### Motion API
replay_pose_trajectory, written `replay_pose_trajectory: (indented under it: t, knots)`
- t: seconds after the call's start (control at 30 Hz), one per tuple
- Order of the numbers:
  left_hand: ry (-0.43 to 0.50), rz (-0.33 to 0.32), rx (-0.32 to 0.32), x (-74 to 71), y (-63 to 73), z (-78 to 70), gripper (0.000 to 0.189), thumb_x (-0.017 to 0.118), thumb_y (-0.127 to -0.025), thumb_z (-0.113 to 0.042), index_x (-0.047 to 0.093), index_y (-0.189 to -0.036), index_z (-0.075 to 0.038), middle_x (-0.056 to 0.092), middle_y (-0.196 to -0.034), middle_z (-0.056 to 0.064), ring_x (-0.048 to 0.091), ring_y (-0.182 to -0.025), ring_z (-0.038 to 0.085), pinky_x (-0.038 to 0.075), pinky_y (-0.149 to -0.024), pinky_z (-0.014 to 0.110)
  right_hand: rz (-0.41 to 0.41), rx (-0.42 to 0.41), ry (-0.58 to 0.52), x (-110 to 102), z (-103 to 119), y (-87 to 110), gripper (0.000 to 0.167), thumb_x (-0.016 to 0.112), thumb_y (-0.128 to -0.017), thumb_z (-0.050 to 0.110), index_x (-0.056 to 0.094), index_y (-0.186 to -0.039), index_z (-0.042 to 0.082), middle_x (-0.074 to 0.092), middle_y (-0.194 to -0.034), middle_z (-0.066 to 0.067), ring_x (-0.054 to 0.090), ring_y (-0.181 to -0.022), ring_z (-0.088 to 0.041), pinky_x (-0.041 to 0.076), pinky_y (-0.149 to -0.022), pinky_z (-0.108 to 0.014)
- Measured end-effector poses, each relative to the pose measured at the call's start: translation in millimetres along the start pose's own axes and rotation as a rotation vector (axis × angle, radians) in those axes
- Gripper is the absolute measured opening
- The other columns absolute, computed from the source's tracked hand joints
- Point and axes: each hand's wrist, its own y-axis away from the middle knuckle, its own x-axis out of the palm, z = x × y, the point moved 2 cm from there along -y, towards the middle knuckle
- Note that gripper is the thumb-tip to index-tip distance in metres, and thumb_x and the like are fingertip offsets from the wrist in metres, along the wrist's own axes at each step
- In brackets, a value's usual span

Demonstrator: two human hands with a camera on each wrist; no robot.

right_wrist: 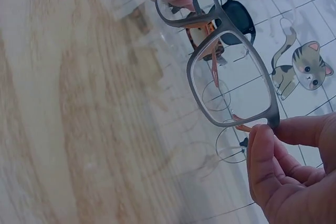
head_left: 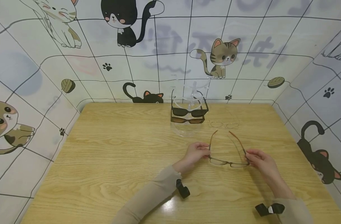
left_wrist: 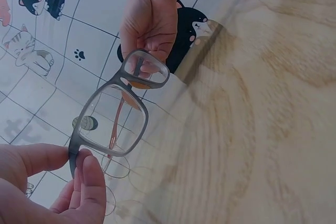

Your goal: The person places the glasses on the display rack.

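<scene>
A pair of eyeglasses point(head_left: 228, 163) with a grey frame, clear lenses and orange-brown temple tips is held above the table by both hands. Its temples are unfolded and point away toward the back wall. My left hand point(head_left: 193, 155) pinches the left hinge corner between thumb and fingers. At the opposite corner, the right hand point(head_left: 263, 161) pinches the frame the same way. Close up in the left wrist view, the grey front point(left_wrist: 119, 80) is tilted, with the left thumb and fingers on its end. The right wrist view shows the right fingertips point(right_wrist: 260, 145) at the other end.
Behind the hands, a clear stand point(head_left: 184, 133) carries black sunglasses point(head_left: 180, 112) above brown-tinted sunglasses point(head_left: 178, 120). Thin wire-rimmed glasses point(head_left: 227, 124) lie on the wooden table point(head_left: 117, 149) to its right. A cat-printed cloth point(head_left: 170, 62) hangs around the back and sides.
</scene>
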Motion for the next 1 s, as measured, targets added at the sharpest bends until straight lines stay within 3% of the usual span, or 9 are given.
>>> replay_pose_trajectory:
  t: [0.13, 0.37, 0.6, 1.0]
  knots:
    - [0.025, 0.012, -0.001, -1.7, 4.1, -6.7, 0.025, 0.065, -0.084, 0.003, 0.062, -0.109, 0.004, 0.062, -0.08, 0.004, 0.06, -0.064, 0.009, 0.057, -0.069, 0.029, 0.01, -0.035, -0.1, 1, 6, 5.5, 0.012, 0.06, -0.093, 0.021, 0.061, -0.105, 0.02, 0.066, -0.09, 0.013, 0.062, -0.084, -0.003, 0.05, -0.069, -0.016]
    - [0.061, 0.034, -0.003, -3.5, 8.6, -17.7, 0.027, 0.063, -0.086, 0.001, 0.06, -0.112, 0.005, 0.062, -0.086, 0.005, 0.06, -0.067, 0.009, 0.056, -0.07, 0.026, 0.02, -0.105, -0.201, 2, 14, 10.1, 0.012, 0.06, -0.093, 0.013, 0.065, -0.102, 0.019, 0.068, -0.089, 0.011, 0.063, -0.082, -0.005, 0.051, -0.068, -0.016]
    - [0.144, 0.075, 0.016, -6.2, 14.5, -33.4, 0.03, 0.062, -0.086, 0.002, 0.059, -0.115, 0.008, 0.065, -0.095, 0.014, 0.06, -0.07, 0.009, 0.055, -0.071, 0.024, 0.054, -0.161, -0.303, 5, 32, 15.7, 0.015, 0.057, -0.093, 0.005, 0.066, -0.1, 0.015, 0.069, -0.09, 0.008, 0.063, -0.082, -0.005, 0.051, -0.067, -0.017]
    - [0.202, 0.109, 0.07, -11.2, 28.9, -63.2, 0.033, 0.058, -0.088, 0.005, 0.056, -0.119, 0.011, 0.061, -0.086, 0.003, 0.06, -0.07, 0.009, 0.054, -0.072, 0.023, 0.113, -0.222, -0.384, 9, 60, 15.3, 0.017, 0.054, -0.094, 0.001, 0.066, -0.1, 0.011, 0.069, -0.091, 0.003, 0.065, -0.082, -0.007, 0.052, -0.069, -0.018]
